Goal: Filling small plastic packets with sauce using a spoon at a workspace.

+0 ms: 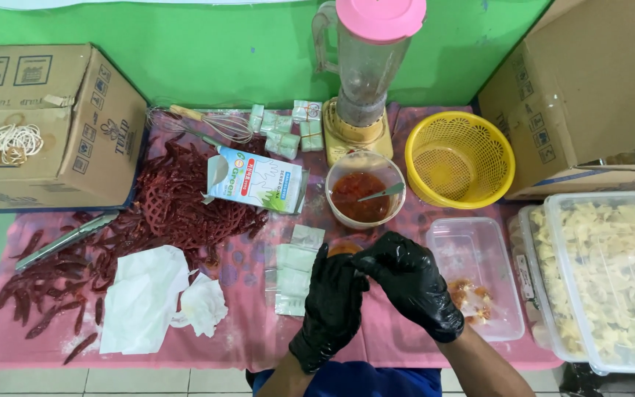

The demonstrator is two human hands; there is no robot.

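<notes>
I am seeing my left hand [330, 305] and right hand [409, 283], both black-gloved, pinching closed around a small orange sauce bag [344, 248] over the pink desk [244, 331]. Behind them a sauce bowl [365, 190] is standing; a clear tub [475, 276] is lying just right.

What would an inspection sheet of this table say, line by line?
Surface: pink patterned tablecloth, dried red chillies scattered on its left side.
Job's things: small orange-filled packet between both hands; bowl of red sauce with a spoon; empty clear bags; clear tray.
Clutter: crumpled tissue, carton, whisk, tongs.
Grippers: left hand and right hand in black gloves, pinching the packet.
Cables: nothing seen.
Surroundings: blender, yellow basket, cardboard boxes, tub of pale food, green wall.
</notes>
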